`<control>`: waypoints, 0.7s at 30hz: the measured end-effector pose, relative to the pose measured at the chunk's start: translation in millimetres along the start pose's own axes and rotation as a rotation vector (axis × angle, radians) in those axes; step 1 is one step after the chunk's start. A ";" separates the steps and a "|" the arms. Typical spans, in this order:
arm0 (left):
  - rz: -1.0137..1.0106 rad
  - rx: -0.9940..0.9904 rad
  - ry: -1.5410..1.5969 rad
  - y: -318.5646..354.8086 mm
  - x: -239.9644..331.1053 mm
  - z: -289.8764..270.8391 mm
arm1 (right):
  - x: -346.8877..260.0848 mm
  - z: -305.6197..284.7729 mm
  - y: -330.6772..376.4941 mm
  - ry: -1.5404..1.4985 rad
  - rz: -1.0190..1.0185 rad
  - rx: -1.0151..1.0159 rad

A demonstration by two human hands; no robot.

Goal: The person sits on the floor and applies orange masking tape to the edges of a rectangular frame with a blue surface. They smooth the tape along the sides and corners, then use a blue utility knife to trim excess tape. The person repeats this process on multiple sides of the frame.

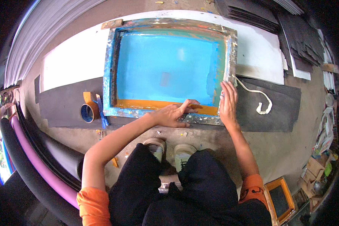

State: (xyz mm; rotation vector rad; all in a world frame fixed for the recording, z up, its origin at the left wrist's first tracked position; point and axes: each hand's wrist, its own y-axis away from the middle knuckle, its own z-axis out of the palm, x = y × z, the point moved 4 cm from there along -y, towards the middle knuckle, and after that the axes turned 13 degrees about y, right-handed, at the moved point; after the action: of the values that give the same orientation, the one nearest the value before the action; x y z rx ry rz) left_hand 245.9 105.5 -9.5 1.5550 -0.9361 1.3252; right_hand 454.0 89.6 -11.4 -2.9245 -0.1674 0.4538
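Observation:
A screen printing frame (164, 117) with paint-stained wooden bars lies in front of me. Bright blue covers most of its mesh (150, 64), and a brown strip (139, 104) runs along the near inner edge. My left hand (173, 114) rests over the near bar with thumb and fingers apart, the fingers reaching in to the brown strip. Along the right bar lies my right hand (228, 103), fingers stretched out and close to the wood; what is under its palm is hidden. To the left of the frame are a roll of brown tape (89, 112) and a blue-handled tool (102, 113).
Under the frame are a white sheet (75, 66) and a black sheet (69, 90). A whitish cord (265, 100) curls at the right. Foam rolls (41, 162) line the left, black sheets (248, 13) are stacked far right, and a smaller orange frame (288, 194) leans near right.

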 end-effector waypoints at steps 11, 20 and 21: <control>-0.001 -0.018 0.200 -66.5 -9.7 38.0 | 2.8 -0.2 0.3 -0.008 0.000 -0.007; 0.349 0.101 -0.846 -83.7 -15.4 2.0 | 7.1 2.4 -0.4 -0.034 0.006 0.009; 0.326 0.128 -0.857 -87.8 -16.4 2.4 | 6.7 3.1 -0.3 -0.038 0.012 0.007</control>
State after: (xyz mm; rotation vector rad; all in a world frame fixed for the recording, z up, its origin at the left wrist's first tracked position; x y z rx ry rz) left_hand 325.7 133.6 -38.1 2.1922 -1.7049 0.9083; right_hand 459.4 91.4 -16.2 -2.9126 -0.1534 0.5102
